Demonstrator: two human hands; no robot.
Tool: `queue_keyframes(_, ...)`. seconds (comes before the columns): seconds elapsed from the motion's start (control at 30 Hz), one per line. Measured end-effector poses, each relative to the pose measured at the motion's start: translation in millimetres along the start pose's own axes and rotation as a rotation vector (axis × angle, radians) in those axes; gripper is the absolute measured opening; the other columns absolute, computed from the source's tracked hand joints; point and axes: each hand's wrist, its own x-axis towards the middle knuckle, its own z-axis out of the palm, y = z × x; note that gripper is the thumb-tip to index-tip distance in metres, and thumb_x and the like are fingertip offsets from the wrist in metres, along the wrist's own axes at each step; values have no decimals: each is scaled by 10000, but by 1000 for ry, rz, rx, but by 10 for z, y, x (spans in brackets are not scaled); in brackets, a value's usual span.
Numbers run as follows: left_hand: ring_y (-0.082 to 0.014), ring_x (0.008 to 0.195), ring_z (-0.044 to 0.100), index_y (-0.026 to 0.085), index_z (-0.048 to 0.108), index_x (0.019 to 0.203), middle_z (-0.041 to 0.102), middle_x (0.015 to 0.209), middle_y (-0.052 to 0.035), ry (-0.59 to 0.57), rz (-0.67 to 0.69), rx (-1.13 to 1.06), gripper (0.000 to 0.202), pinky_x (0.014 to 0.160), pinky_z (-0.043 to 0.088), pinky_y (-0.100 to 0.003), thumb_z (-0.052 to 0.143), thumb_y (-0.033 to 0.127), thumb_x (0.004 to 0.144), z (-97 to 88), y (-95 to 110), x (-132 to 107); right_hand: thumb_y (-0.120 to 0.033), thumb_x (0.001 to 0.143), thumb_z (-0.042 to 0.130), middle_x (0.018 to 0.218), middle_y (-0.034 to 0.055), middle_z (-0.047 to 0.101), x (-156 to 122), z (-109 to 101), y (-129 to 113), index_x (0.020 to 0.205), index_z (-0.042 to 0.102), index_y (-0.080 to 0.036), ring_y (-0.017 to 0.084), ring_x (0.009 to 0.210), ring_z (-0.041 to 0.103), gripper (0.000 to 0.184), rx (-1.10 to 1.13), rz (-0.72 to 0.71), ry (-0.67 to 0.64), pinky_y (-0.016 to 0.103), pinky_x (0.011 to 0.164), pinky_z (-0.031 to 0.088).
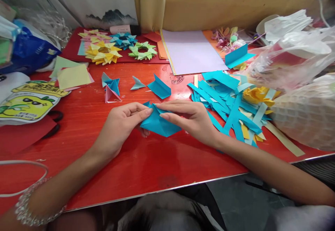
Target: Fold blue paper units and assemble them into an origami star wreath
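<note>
Paper (161, 123), blue, now pinched by left hand (120, 121) and right hand (195, 117) over the near counter (146, 170), seemingly part-folded, creases remaining; far left, rings (95, 54) apparently finished; between, small pieces (113, 85) already folded!

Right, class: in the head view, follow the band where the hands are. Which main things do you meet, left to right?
Packet with yellow cartoon print, left hand, folded blue paper, right hand, pile of paper strips, whitish net-patterned bundle.
</note>
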Motion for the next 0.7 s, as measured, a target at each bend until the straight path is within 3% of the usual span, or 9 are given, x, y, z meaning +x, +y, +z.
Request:
queue_keyframes(0.27, -64, 562, 575, 198, 674, 736, 642, 628, 47, 6, 86, 135, 109, 525, 462, -119, 655, 270, 815, 7, 6, -44, -271, 776, 719, 793, -6, 701, 42, -3, -3, 758, 686, -164, 94, 724, 622, 113, 462, 407, -6, 216, 677, 501)
queue_keyframes(0.4, -72, 613, 595, 209, 682, 755, 661, 669, 47, 29, 115, 204, 89, 564, 468, -122, 659, 275, 809, 17, 9, -57, -271, 746, 746, 799, -10, 696, 48, -22, 27, 816, 702, -168, 91, 732, 619, 131, 522, 497, -47, 213, 683, 496)
queue_keyframes(0.53, -94, 629, 599, 210, 677, 752, 659, 677, 37, 48, 117, 240, 103, 575, 474, -151, 658, 296, 804, 24, 8, -49, -281, 773, 718, 859, 13, 729, 44, -31, 45, 961, 741, -193, 119, 805, 649, 209, 570, 563, -189, 238, 736, 509)
queue_keyframes(0.7, -111, 613, 585, 209, 669, 735, 639, 661, 27, 30, 113, 270, 133, 560, 466, -178, 653, 323, 801, 24, 20, -55, -288, 751, 733, 818, 9, 741, 54, -43, 57, 909, 766, -212, 124, 747, 650, 179, 580, 584, -222, 261, 708, 517)
